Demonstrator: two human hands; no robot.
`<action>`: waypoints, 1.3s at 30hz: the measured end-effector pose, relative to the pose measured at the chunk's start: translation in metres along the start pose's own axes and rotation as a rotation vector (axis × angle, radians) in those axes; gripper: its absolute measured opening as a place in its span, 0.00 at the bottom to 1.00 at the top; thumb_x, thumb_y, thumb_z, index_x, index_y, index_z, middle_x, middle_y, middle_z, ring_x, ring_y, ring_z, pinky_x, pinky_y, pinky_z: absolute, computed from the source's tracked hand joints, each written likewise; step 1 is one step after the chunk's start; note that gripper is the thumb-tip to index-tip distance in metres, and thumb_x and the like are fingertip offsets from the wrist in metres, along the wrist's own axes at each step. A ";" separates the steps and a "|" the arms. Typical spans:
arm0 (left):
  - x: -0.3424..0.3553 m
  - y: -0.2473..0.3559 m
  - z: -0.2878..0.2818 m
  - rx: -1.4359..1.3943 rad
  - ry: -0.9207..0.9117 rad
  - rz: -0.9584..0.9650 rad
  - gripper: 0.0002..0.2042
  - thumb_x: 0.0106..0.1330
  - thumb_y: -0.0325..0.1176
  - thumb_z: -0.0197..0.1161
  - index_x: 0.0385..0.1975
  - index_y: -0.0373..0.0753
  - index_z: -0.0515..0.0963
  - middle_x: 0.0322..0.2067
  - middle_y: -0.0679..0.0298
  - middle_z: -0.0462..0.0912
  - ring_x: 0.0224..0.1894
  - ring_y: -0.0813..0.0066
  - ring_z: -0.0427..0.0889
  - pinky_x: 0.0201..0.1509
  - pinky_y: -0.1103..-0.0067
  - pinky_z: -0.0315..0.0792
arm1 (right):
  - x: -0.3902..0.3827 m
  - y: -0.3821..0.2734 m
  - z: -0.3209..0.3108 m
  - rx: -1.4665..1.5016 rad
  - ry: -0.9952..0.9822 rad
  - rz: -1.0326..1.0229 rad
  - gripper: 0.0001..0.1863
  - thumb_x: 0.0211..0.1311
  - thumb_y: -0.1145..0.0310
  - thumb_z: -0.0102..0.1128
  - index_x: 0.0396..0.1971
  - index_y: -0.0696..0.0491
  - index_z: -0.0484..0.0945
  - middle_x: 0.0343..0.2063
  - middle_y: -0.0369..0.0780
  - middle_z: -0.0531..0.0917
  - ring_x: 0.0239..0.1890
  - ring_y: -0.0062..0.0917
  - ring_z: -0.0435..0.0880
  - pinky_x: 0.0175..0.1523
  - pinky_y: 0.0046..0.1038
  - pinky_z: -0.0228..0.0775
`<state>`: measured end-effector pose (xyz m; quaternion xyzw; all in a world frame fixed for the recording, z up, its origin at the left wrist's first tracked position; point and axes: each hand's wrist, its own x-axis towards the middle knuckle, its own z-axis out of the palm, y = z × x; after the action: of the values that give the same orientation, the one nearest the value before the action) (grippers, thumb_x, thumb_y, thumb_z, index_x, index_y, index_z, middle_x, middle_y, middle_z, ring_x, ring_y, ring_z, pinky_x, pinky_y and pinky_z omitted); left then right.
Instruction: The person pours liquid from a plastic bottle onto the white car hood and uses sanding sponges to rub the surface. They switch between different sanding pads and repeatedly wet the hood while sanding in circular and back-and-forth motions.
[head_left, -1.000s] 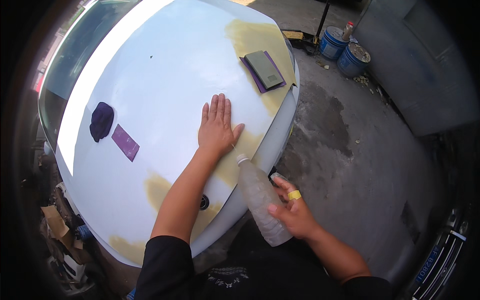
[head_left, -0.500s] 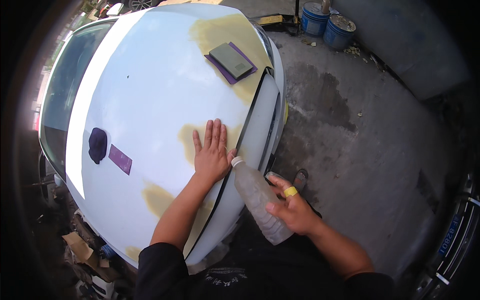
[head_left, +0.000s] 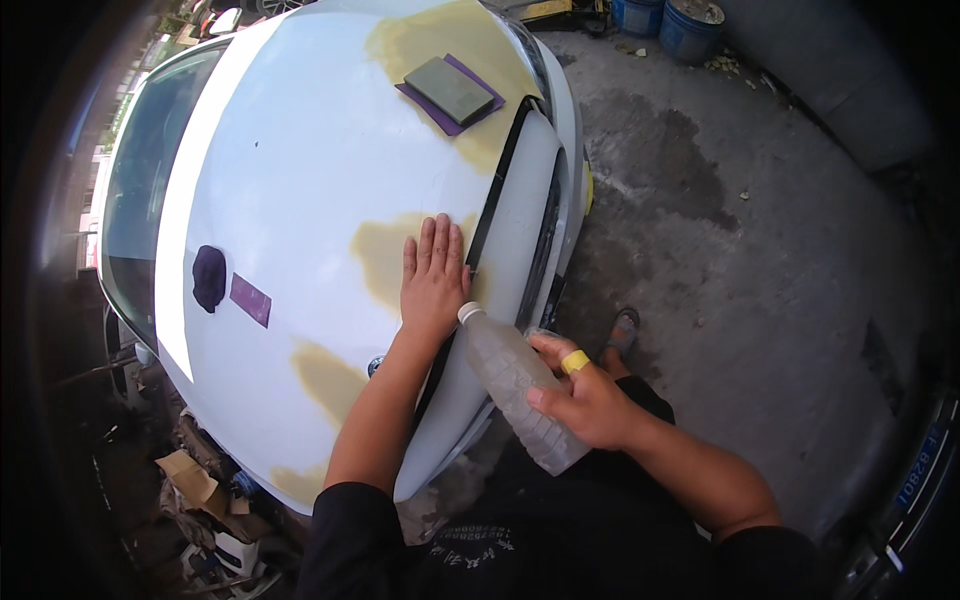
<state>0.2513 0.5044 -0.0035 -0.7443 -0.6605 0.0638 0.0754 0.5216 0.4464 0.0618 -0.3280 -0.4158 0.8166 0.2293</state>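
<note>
My left hand [head_left: 434, 277] lies flat, fingers stretched out, on the white car hood [head_left: 300, 200] near its front edge. Under and beside it is a tan patch [head_left: 378, 262]. My right hand [head_left: 590, 402] grips a clear, frosted-looking plastic bottle [head_left: 512, 372] with a white cap. The bottle is tilted, its capped end close to my left wrist. Yellow tape [head_left: 575, 361] wraps one finger of my right hand. Farther up the hood, a grey-green flat block [head_left: 447, 88] rests on a purple sheet [head_left: 440, 119] over another tan patch.
A dark cloth-like bundle [head_left: 209, 279] and a small purple strip [head_left: 250, 299] lie on the hood toward the windshield [head_left: 165, 170]. Blue buckets [head_left: 690, 30] stand at the far right. Scattered parts and cardboard [head_left: 188, 478] are at lower left. Another car's front [head_left: 915, 480] is at right.
The view has shifted. My left hand has slid slightly toward the hood's front edge, its fingers closer together, and a round badge now shows beside the forearm. My right hand still holds the bottle.
</note>
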 end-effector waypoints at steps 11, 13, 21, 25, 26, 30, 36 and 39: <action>-0.117 -0.017 -0.023 0.008 -0.019 0.095 0.30 0.63 0.34 0.59 0.69 0.51 0.66 0.72 0.62 0.59 0.75 0.57 0.53 0.76 0.54 0.47 | 0.002 0.007 0.005 -0.172 0.008 0.057 0.38 0.63 0.60 0.62 0.68 0.62 0.59 0.62 0.55 0.71 0.66 0.40 0.70 0.69 0.33 0.59; -0.113 -0.018 -0.029 0.002 -0.052 0.128 0.30 0.62 0.34 0.59 0.68 0.52 0.66 0.72 0.62 0.60 0.75 0.58 0.54 0.76 0.54 0.48 | 0.002 0.010 0.006 -0.181 0.006 0.067 0.39 0.63 0.59 0.62 0.68 0.62 0.59 0.63 0.55 0.71 0.67 0.41 0.70 0.69 0.34 0.59; 0.039 -0.030 -0.027 0.007 -0.139 0.380 0.31 0.66 0.36 0.55 0.71 0.55 0.61 0.75 0.68 0.52 0.78 0.63 0.45 0.78 0.58 0.40 | -0.003 0.013 0.004 -0.142 0.007 0.094 0.36 0.67 0.67 0.60 0.68 0.65 0.54 0.61 0.48 0.68 0.65 0.30 0.66 0.68 0.33 0.60; 0.097 -0.022 -0.015 0.061 -0.120 0.327 0.30 0.69 0.37 0.52 0.73 0.55 0.58 0.75 0.68 0.50 0.78 0.63 0.44 0.78 0.59 0.39 | -0.003 0.024 0.007 -0.186 0.071 -0.013 0.39 0.63 0.58 0.61 0.67 0.64 0.58 0.62 0.55 0.71 0.65 0.42 0.72 0.69 0.34 0.60; 0.095 -0.022 -0.014 0.072 -0.115 0.321 0.30 0.69 0.37 0.52 0.73 0.54 0.57 0.75 0.67 0.50 0.78 0.63 0.44 0.78 0.59 0.39 | -0.002 0.027 0.009 -0.164 0.062 -0.022 0.39 0.63 0.58 0.60 0.67 0.65 0.58 0.62 0.56 0.71 0.65 0.42 0.72 0.68 0.34 0.61; 0.071 -0.017 -0.010 0.079 -0.127 0.302 0.34 0.67 0.37 0.52 0.74 0.45 0.52 0.75 0.64 0.49 0.78 0.61 0.42 0.78 0.58 0.38 | -0.001 0.022 0.007 -0.092 0.034 -0.035 0.39 0.61 0.59 0.61 0.67 0.65 0.59 0.61 0.57 0.72 0.64 0.42 0.73 0.67 0.33 0.62; -0.012 -0.019 -0.026 0.084 -0.173 0.278 0.35 0.67 0.42 0.49 0.74 0.39 0.51 0.75 0.58 0.49 0.78 0.57 0.42 0.78 0.57 0.35 | 0.006 0.018 0.002 -0.058 0.016 -0.064 0.39 0.61 0.59 0.61 0.66 0.66 0.59 0.58 0.59 0.74 0.63 0.42 0.74 0.66 0.34 0.64; -0.050 -0.027 -0.025 0.042 -0.181 0.281 0.33 0.67 0.42 0.45 0.73 0.38 0.55 0.74 0.57 0.52 0.78 0.55 0.44 0.78 0.55 0.37 | 0.011 0.012 -0.001 -0.086 0.005 -0.055 0.39 0.61 0.59 0.61 0.66 0.67 0.59 0.58 0.59 0.73 0.63 0.43 0.74 0.66 0.34 0.64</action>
<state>0.2237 0.4574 0.0260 -0.8188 -0.5525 0.1544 0.0217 0.5138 0.4476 0.0478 -0.3280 -0.4586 0.7908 0.2382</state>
